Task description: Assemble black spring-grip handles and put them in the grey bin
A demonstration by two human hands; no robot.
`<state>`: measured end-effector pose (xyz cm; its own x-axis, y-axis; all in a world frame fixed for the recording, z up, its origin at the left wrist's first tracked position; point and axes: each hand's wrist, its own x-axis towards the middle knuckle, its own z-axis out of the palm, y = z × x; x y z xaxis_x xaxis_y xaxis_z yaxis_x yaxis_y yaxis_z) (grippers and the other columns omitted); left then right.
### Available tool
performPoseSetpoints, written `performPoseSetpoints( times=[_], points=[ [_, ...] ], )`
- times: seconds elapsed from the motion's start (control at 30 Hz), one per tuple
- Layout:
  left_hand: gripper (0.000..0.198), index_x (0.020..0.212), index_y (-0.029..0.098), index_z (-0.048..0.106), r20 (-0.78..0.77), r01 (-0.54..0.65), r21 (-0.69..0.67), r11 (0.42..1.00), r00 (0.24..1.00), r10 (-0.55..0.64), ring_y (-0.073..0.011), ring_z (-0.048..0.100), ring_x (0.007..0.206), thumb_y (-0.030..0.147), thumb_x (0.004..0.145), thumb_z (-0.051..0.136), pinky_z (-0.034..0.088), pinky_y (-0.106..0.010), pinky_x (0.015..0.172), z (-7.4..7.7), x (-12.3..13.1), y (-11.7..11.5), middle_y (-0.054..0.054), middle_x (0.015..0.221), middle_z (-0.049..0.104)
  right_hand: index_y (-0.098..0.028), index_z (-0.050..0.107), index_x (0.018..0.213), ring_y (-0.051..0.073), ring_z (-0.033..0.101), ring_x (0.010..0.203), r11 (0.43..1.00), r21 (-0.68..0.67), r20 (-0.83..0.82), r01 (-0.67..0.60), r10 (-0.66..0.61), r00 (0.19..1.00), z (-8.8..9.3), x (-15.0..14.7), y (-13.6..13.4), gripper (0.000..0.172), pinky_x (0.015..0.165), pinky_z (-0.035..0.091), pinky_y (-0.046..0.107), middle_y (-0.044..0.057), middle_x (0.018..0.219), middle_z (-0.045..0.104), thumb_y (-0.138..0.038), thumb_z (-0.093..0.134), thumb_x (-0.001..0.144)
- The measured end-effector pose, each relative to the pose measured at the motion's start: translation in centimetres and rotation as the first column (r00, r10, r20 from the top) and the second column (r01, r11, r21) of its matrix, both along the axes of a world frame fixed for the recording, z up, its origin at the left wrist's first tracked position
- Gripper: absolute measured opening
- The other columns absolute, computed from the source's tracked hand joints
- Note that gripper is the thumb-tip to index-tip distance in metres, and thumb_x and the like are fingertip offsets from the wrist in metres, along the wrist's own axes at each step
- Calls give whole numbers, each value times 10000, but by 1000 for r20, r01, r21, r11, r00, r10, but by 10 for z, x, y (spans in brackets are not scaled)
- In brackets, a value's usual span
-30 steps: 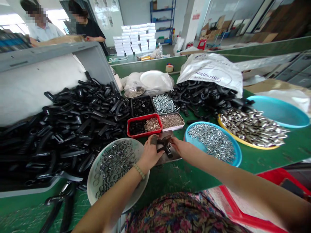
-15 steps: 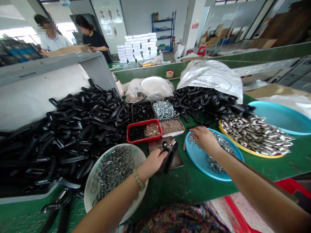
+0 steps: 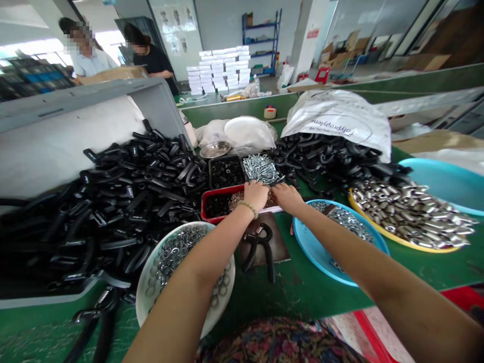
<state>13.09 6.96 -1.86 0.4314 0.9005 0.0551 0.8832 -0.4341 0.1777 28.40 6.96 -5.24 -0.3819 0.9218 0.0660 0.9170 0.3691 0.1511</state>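
My left hand (image 3: 256, 195) reaches over the small-parts trays, its fingers bunched downward where the red tray (image 3: 216, 220) meets the tray of tiny brass-coloured parts (image 3: 273, 201). Beside it, my right hand (image 3: 286, 198) has its fingers drawn together over the same brass-coloured parts. The fingertips of both hands are partly hidden, and what they pinch is too small to make out. Below the hands, a black two-handled tool with a curved head (image 3: 263, 248) lies on a flat metal plate (image 3: 280, 245), its handles spread and no hand touching it.
Left stands a white basin of metal rings (image 3: 185, 247) and a large heap of black handles (image 3: 139, 196). A blue basin of small metal parts (image 3: 348, 222) and a yellow-rimmed tray of metal sleeves (image 3: 408, 217) are right. Silver screws (image 3: 260, 169) lie behind the hands. Two people work farther back.
My left hand has let go of the black two-handled tool, now on the plate, and moved up to the trays. My right hand has moved left from the blue basin to join it.
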Motion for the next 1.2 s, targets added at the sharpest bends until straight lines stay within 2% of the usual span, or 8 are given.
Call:
performPoseSetpoints(
  times=[0.2, 0.5, 0.57, 0.67, 0.77, 0.83, 1.03, 1.2],
  points=[
    [227, 860, 141, 664, 83, -41, -10, 999, 996, 42, -266, 515, 1017, 221, 893, 454, 317, -463, 882, -23, 13, 16, -129, 966, 654, -141, 606, 964, 244, 512, 1009, 1000, -10, -3, 7, -7, 1000, -2, 2, 5, 211, 775, 357, 320, 149, 1037, 626, -239, 424, 921],
    [270, 1017, 149, 664, 372, -26, -113, 993, 926, 66, -183, 622, 931, 270, 921, 443, 438, -290, 863, -14, -22, -15, -99, 997, 691, -165, 609, 928, 236, 522, 986, 1000, -5, -79, -17, 17, 997, -4, -3, 5, 178, 765, 332, 316, 115, 998, 648, -254, 456, 908],
    [257, 1048, 153, 657, 519, 2, -215, 977, 847, 112, -165, 645, 865, 248, 906, 465, 476, -268, 811, -21, -39, -38, -74, 967, 706, -172, 606, 925, 235, 522, 990, 1000, -2, -99, -12, 11, 995, -5, -3, 5, 172, 767, 330, 317, 102, 993, 654, -266, 464, 904],
    [201, 970, 133, 667, 744, 17, -439, 899, 568, 352, -162, 653, 788, 175, 853, 509, 509, -270, 738, -39, -61, -75, -64, 894, 712, -167, 607, 918, 234, 524, 987, 1000, -6, -120, -8, 7, 993, -6, -2, 3, 172, 766, 331, 317, 102, 989, 659, -278, 476, 899],
    [147, 916, 140, 651, 778, -26, -516, 856, 405, 481, -163, 644, 784, 152, 790, 575, 505, -269, 733, -52, -71, -105, -50, 862, 698, -162, 607, 916, 234, 520, 992, 1000, -12, -132, -12, 10, 991, -7, 0, 2, 157, 765, 335, 313, 106, 996, 660, -258, 486, 889],
    [131, 906, 159, 647, 766, -59, -491, 869, 446, 463, -164, 634, 784, 195, 791, 595, 495, -274, 747, -54, -70, -118, -37, 846, 685, -168, 608, 933, 233, 518, 993, 1000, -14, -135, -14, 12, 991, -7, 1, 1, 156, 768, 339, 313, 102, 1005, 657, -246, 481, 887],
    [192, 839, 160, 652, 566, -98, -197, 976, 801, 195, -171, 581, 888, 270, 881, 501, 438, -285, 867, -53, -58, -131, -63, 979, 614, -182, 623, 966, 245, 506, 1016, 1000, -11, -126, -6, 5, 992, -8, -3, 1, 186, 789, 349, 325, 97, 1033, 633, -283, 489, 886],
    [244, 870, 158, 643, 282, -60, -33, 998, 957, 67, -190, 555, 881, 279, 918, 437, 438, -302, 833, -64, -54, -133, -73, 942, 594, -159, 617, 968, 239, 505, 1010, 1000, -12, -129, 1, -2, 992, -4, -6, 1, 199, 817, 347, 335, 117, 1042, 628, -256, 458, 900]
  ],
)
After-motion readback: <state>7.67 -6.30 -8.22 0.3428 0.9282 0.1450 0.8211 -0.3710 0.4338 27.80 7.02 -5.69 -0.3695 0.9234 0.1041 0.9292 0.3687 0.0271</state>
